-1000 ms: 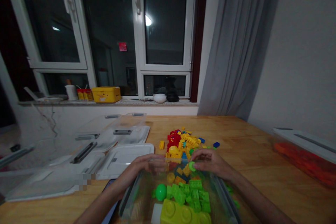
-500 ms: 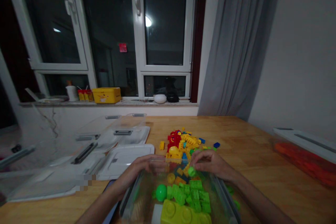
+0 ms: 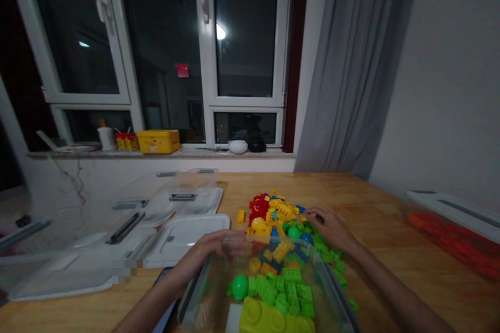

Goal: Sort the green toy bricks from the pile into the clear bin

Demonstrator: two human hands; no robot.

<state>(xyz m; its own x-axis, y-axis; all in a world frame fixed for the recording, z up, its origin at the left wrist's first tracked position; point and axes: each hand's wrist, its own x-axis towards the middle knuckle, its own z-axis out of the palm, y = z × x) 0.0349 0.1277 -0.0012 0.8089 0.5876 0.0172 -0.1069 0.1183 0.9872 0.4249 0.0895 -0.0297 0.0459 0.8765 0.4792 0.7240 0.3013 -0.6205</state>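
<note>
A clear plastic box (image 3: 207, 291) stands in front of me, holding several green toy bricks (image 3: 292, 291), a green ball (image 3: 239, 287) and a large yellow-green block (image 3: 275, 317). My left hand (image 3: 221, 244) grips its far left rim, the fingers partly seen through the plastic. Beyond the box lies a heap of yellow bricks (image 3: 283, 210), red pieces (image 3: 259, 207) and loose green bricks (image 3: 332, 255). At the heap's right side my right hand (image 3: 330, 226) reaches over green pieces close to a blue brick (image 3: 300, 208), thumb and forefinger apart.
Clear boxes (image 3: 133, 213) and a white lid (image 3: 183, 239) fill the table's left side. A lidded box of orange-red pieces (image 3: 453, 239) is at the right edge. One yellow brick (image 3: 241, 216) lies left of the heap. A yellow box (image 3: 158, 141) stands on the windowsill.
My right hand has let go of a small green piece, which now lies among the green bricks in the box. It has moved away and right to the heap. My left hand stays put.
</note>
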